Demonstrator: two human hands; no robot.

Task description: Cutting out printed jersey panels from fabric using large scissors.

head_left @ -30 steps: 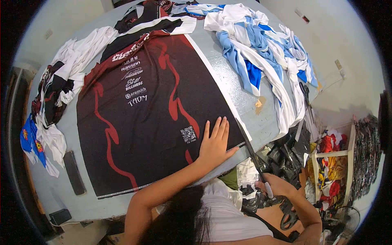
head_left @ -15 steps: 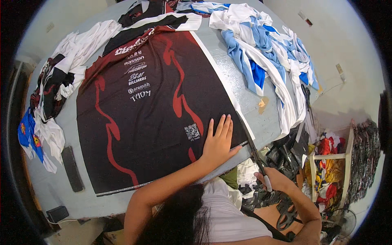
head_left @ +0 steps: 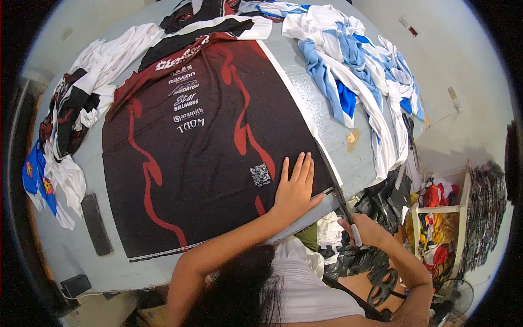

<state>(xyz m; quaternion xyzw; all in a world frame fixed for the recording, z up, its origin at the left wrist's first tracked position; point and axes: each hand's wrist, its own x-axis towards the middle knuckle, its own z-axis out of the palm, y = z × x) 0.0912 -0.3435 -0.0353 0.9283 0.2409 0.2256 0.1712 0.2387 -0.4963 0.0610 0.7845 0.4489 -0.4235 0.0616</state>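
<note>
A dark maroon and black printed fabric panel with red wavy stripes, white lettering and a square code lies spread on the table. My left hand rests flat on its lower right corner, fingers extended. In my right hand, at the table's front edge, is a pair of scissors. Their long dark blades point away from me along the panel's right side, where the dark print meets a white border strip. The handles are partly hidden by my fingers.
White and light-blue garments are heaped at the far right of the grey table. More white and dark cloth lies along the left edge. A black oblong object and a small black box sit at the near left. A shelf holds colourful cloth.
My right hand and the scissors have moved slightly forward along the panel's right edge. My left hand and the panel beneath it have shifted a little to the right.
</note>
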